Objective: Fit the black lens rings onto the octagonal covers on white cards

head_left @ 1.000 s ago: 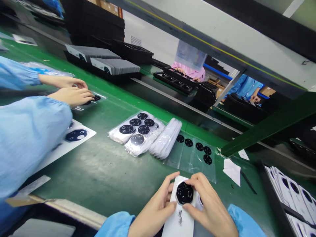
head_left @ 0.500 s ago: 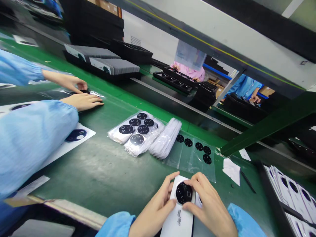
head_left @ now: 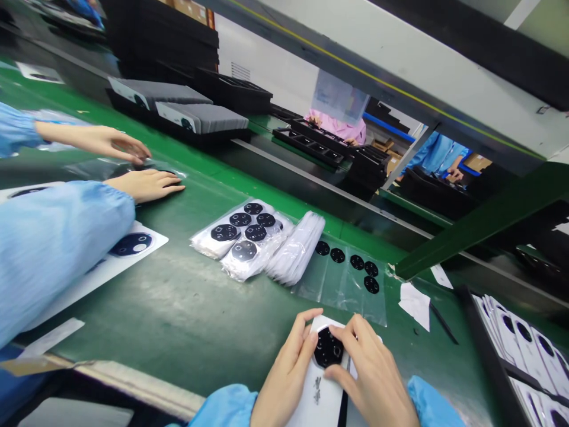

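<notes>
A white phone back cover lies at the bottom centre of the green belt. It has a round black camera ring near its top. My left hand grips the cover's left edge, thumb by the ring. My right hand pinches the ring from the right, fingers curled around it. A second white piece peeks out beneath my right hand.
Bagged white covers and a clear film with black rings lie ahead of my hands. A co-worker's blue sleeve and hands work at the left. A black tray of covers stands at right. Grey foam stacks sit beyond.
My hands and the cover have shifted slightly down and left in view. The co-worker's far hand has lifted off the belt and reached to the right.
</notes>
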`<act>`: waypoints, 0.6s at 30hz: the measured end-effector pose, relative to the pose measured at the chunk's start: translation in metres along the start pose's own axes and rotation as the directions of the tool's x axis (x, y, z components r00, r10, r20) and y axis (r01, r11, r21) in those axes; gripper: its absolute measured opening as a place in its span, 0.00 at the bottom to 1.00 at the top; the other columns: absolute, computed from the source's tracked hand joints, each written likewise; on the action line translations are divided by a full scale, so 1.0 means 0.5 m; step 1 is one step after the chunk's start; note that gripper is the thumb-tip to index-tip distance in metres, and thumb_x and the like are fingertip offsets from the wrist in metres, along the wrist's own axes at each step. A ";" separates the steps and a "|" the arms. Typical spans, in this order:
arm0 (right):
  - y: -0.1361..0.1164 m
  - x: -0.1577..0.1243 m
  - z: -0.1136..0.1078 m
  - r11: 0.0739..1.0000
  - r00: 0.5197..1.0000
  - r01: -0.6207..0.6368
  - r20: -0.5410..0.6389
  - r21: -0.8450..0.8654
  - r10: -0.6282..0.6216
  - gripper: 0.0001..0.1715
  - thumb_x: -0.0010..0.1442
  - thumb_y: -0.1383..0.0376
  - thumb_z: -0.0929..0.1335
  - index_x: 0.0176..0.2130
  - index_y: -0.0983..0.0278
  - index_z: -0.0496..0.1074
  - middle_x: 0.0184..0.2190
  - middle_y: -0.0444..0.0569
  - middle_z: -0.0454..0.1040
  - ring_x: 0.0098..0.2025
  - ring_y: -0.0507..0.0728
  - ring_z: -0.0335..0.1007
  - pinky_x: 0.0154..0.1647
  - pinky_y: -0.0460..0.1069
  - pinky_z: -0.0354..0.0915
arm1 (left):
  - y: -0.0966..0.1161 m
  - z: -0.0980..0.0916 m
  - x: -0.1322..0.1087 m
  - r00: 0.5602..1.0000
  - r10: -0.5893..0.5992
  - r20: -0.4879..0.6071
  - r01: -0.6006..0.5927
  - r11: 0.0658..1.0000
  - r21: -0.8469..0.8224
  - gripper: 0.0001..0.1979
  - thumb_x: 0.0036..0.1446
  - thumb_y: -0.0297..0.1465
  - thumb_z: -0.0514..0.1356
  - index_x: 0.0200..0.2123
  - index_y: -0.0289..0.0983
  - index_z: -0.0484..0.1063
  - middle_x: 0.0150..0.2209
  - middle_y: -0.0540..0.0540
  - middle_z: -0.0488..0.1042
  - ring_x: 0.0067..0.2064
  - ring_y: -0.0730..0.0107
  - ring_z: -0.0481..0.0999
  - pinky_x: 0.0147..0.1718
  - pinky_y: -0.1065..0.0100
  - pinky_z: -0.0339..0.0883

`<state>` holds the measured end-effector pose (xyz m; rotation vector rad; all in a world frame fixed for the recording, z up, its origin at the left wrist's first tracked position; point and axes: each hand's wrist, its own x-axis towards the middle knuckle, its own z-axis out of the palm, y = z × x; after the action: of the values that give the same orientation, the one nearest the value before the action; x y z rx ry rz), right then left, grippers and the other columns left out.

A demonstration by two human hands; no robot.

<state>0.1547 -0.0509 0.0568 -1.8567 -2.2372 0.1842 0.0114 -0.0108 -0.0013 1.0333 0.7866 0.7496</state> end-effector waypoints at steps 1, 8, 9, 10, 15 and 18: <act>0.001 -0.003 0.003 1.000 1.000 0.003 -0.016 0.002 -0.003 0.26 0.48 0.75 0.71 0.46 0.61 0.64 0.34 0.46 0.66 0.37 0.58 0.70 0.31 0.51 0.71 | -0.001 0.000 0.000 1.000 0.005 0.002 -0.005 1.000 -0.011 0.20 0.62 0.45 0.48 0.53 0.43 0.56 0.43 0.49 0.73 0.43 0.64 0.71 0.46 0.67 0.57; 0.000 -0.020 0.021 1.000 0.994 -0.011 -0.111 0.023 0.013 0.24 0.54 0.71 0.69 0.50 0.59 0.63 0.36 0.47 0.69 0.35 0.58 0.70 0.33 0.51 0.69 | -0.008 0.001 0.005 0.999 0.034 0.018 -0.032 0.994 -0.100 0.19 0.62 0.44 0.50 0.52 0.42 0.55 0.39 0.49 0.74 0.38 0.66 0.71 0.40 0.68 0.60; 0.002 -0.022 0.022 0.999 0.993 -0.004 -0.120 0.032 0.008 0.23 0.55 0.70 0.69 0.50 0.59 0.63 0.36 0.47 0.70 0.36 0.58 0.71 0.33 0.51 0.69 | -0.009 0.001 0.005 0.999 0.037 0.017 -0.035 0.994 -0.108 0.19 0.62 0.43 0.50 0.52 0.41 0.55 0.39 0.49 0.74 0.37 0.67 0.71 0.39 0.68 0.60; 0.005 -0.024 0.023 0.999 0.991 0.005 -0.134 0.039 0.000 0.23 0.56 0.69 0.68 0.50 0.59 0.63 0.37 0.48 0.71 0.36 0.58 0.71 0.33 0.51 0.69 | -0.009 0.001 0.006 0.999 0.041 0.016 -0.039 0.992 -0.117 0.19 0.62 0.43 0.50 0.52 0.41 0.55 0.39 0.49 0.74 0.37 0.67 0.71 0.39 0.68 0.60; 0.025 -0.034 0.025 0.993 0.966 0.114 -0.233 0.005 -0.110 0.22 0.59 0.65 0.67 0.53 0.61 0.62 0.41 0.50 0.75 0.41 0.60 0.73 0.43 0.53 0.69 | -0.008 -0.001 0.009 0.999 0.046 -0.010 -0.047 0.991 -0.125 0.20 0.61 0.44 0.51 0.51 0.41 0.54 0.38 0.48 0.74 0.36 0.66 0.72 0.38 0.68 0.61; 0.029 -0.038 0.025 0.992 0.958 0.124 -0.263 0.034 -0.111 0.21 0.60 0.67 0.66 0.53 0.61 0.63 0.39 0.49 0.76 0.39 0.58 0.74 0.40 0.51 0.70 | -0.008 -0.002 0.011 0.999 0.050 -0.019 -0.052 0.991 -0.121 0.20 0.61 0.45 0.51 0.51 0.41 0.55 0.39 0.48 0.75 0.35 0.67 0.73 0.38 0.67 0.61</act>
<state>0.1687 -0.0664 0.0396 -1.6111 -2.1314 -0.0236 0.0139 -0.0072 -0.0062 0.9411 0.7215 0.8401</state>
